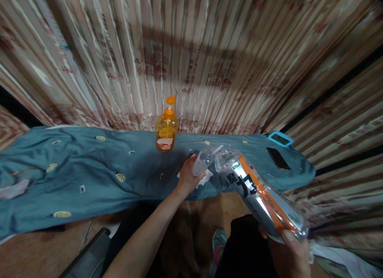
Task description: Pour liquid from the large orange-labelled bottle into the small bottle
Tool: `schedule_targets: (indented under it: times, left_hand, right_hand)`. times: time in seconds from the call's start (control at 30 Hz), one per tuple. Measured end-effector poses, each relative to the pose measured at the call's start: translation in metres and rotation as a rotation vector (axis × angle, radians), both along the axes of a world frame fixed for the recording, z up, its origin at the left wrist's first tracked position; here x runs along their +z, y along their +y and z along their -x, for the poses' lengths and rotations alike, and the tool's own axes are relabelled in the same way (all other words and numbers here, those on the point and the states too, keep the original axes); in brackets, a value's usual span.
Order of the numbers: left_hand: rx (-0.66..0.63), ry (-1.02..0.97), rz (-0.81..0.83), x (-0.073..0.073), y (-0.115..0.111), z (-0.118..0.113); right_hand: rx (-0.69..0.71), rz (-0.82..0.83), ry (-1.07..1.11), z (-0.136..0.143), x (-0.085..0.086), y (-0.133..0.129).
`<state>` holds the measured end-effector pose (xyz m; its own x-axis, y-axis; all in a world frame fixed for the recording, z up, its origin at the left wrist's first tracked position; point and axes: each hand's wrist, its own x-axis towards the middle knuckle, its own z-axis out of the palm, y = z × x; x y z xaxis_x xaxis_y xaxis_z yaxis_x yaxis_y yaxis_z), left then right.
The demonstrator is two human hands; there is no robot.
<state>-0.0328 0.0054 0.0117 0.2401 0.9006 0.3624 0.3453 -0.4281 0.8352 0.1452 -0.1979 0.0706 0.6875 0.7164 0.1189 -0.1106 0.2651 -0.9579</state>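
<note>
My left hand is wrapped round a clear plastic cup, tilted with its mouth toward the right. A white tissue shows beside and under that hand. My right hand grips the base of a large clear bottle with an orange and silver label. The bottle leans up to the left, and its top end is close to the cup's mouth; whether they touch, I cannot tell. Behind my left hand, an orange pump bottle stands upright on the teal cloth.
At the right end of the cloth lie a blue-framed digital timer and a black phone. Pleated patterned curtains hang behind and at the right. A whitish cloth lies at the far left. A shoe shows on the floor.
</note>
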Motion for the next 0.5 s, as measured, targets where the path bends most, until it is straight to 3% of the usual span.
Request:
schedule_targets:
  times: [0.5]
  left_hand:
    - [0.012,0.019,0.037,-0.0007,-0.0008,-0.0006]
  right_hand:
    - [-0.015,0.030,-0.027,0.0053,0.0073,-0.0001]
